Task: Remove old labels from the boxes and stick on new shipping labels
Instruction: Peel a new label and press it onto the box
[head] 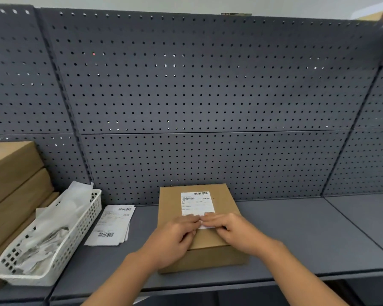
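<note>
A brown cardboard box sits in the middle of the grey shelf. A white shipping label with a barcode lies on its top. My left hand and my right hand rest on the box lid, fingertips meeting at the label's near edge. Both hands' fingers are curled at that edge, which looks slightly lifted. To the left of the box, a small stack of white labels lies on the shelf.
A white plastic basket holding crumpled paper scraps stands at the left. Behind it is a stack of brown boxes. A grey pegboard wall backs the shelf, whose front edge runs just below my wrists.
</note>
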Available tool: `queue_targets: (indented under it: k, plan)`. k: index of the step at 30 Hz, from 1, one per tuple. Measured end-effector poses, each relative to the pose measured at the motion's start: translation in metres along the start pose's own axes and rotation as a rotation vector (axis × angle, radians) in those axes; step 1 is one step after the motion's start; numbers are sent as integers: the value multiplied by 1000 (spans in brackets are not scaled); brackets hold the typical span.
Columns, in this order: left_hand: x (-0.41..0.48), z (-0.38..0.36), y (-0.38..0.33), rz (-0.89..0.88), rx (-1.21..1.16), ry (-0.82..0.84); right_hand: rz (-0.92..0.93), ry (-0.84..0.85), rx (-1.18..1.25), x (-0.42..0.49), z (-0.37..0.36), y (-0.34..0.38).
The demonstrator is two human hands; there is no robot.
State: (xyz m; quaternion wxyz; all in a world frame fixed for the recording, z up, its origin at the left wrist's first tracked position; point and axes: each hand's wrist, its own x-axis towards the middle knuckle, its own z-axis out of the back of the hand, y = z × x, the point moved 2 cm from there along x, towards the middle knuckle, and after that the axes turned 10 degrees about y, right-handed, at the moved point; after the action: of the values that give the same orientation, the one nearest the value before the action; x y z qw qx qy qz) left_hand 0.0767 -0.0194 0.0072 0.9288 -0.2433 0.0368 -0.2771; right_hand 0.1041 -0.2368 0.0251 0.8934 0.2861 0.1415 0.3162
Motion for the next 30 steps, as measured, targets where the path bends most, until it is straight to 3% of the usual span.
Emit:
queue_targets:
  k: [13,20,24,26,28,30]
  plan:
    - [0,-15,1,33,93,-31,38,-47,-205,13,-16,2]
    - [-8,-14,-15,58,111,-118,62,-171,-84,-1,-19,2]
    - [-19,-1,-13,119,-161,-139,29,-522,124,-15,-11,5]
    - [-26,8,-2,197,-344,-238,-20,-696,178,-22,4,2]
    - [-31,18,10,269,-497,-338,-123,-741,241,-24,17,-12]
    - [-33,20,24,369,-686,-363,-279,-661,404,-22,22,-30]
